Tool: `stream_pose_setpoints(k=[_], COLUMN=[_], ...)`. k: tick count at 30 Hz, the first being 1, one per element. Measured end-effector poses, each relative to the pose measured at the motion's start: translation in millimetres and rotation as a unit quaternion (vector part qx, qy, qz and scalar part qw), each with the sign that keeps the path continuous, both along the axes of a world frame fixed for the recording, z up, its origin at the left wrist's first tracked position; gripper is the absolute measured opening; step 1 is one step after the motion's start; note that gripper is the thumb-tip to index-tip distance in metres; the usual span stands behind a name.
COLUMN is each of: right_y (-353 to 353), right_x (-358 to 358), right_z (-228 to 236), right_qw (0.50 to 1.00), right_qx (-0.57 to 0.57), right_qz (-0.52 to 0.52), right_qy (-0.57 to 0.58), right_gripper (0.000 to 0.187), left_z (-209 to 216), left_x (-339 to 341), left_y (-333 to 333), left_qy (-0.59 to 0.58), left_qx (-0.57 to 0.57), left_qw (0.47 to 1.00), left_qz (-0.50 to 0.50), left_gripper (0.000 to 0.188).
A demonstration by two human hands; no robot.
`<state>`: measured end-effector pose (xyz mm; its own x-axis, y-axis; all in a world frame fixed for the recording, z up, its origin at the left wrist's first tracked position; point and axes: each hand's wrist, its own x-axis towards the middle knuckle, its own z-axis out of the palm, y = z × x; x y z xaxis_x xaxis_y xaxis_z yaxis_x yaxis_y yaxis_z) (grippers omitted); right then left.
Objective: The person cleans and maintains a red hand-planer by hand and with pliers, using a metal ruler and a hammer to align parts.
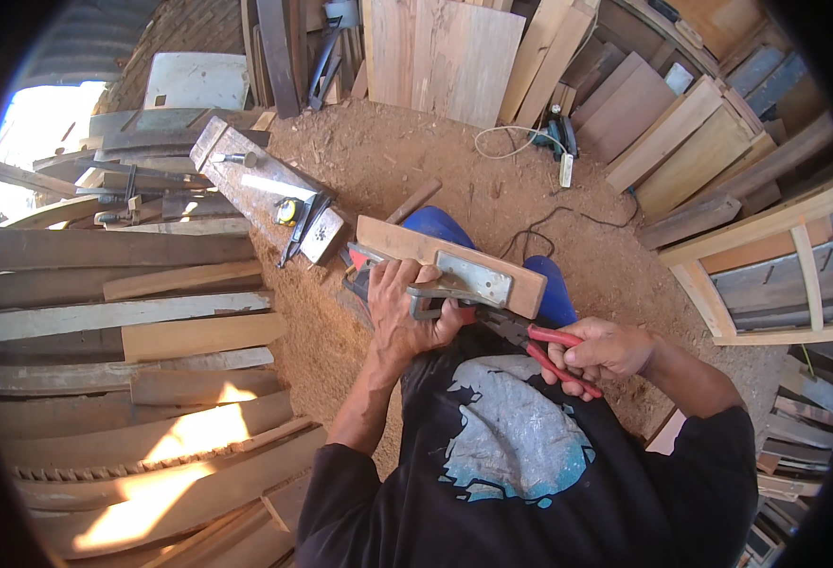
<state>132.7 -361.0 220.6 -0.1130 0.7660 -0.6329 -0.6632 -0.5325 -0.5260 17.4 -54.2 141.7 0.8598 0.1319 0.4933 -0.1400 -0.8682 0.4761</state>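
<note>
My left hand [405,301] is closed around a tool with a flat grey metal plate [474,278] and some red and dark parts; its exact kind is hard to make out. A wooden board [520,283] lies along the far side of that plate, over my lap. My right hand [609,352] grips red-handled pliers [556,335]. Their dark jaws reach the near right end of the tool, where I cannot tell what they bite on. Blue cloth [556,292] over my legs shows beyond the board.
Ahead to the left, a thick plank [257,204] carries a tape measure [288,211], a metal cylinder and a dark tool. Stacked boards [151,327] fill the left side. A teal power tool [558,133] with a cord sits on the dusty ground. A wooden frame [767,260] leans at right.
</note>
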Motion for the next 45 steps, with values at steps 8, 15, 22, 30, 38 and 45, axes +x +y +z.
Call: stream_pose_setpoints(k=[8, 15, 22, 30, 38, 45], right_y=[-7, -14, 9, 30, 0, -9], right_x=[-25, -29, 1, 22, -2, -13], right_z=[-11, -22, 19, 40, 3, -9], right_qw=[0.986, 0.97, 0.997, 0.951, 0.999, 0.995], right_qx=[0.048, 0.083, 0.007, -0.053, -0.001, 0.032], right_qz=[-0.103, -0.144, 0.005, 0.218, 0.031, -0.058], right_qy=[0.12, 0.179, -0.071, -0.214, -0.02, 0.079], right_gripper=[0.019, 0.018, 0.023, 0.028, 0.027, 0.026], left_z=[-2, -1, -4, 0, 0, 3], left_x=[-5, 1, 4, 2, 4, 6], left_y=[1, 2, 7, 3, 3, 4], left_qy=[0.034, 0.004, 0.019, 0.01, 0.008, 0.017], left_qx=[0.009, 0.008, 0.01, 0.016, 0.007, 0.009], left_qw=[0.999, 0.999, 1.0, 0.999, 0.999, 0.998], left_qz=[-0.018, -0.032, -0.017, -0.026, -0.037, -0.051], left_gripper=[0.039, 0.038, 0.038, 0.039, 0.039, 0.04])
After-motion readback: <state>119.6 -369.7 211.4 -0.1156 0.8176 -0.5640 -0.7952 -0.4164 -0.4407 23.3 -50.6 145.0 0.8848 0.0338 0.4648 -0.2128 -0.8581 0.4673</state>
